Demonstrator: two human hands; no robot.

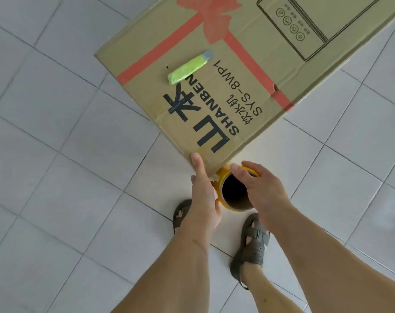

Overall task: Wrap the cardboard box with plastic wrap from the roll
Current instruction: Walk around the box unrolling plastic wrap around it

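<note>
both hands clasp roll at box corner.

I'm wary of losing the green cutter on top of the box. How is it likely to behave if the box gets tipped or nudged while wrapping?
The green cutter lies loose on the cardboard box, so it would probably slide off if the top tilts. It looks small and slim, likely light. Its flattish body seems likelier to skid than roll.

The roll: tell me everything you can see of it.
The roll stands upright at the near corner of the cardboard box, seen end-on: a brown cardboard core with a dark hollow, ringed by yellowish wound film. The right hand grips its top rim; the left hand lies against its left side.
</note>
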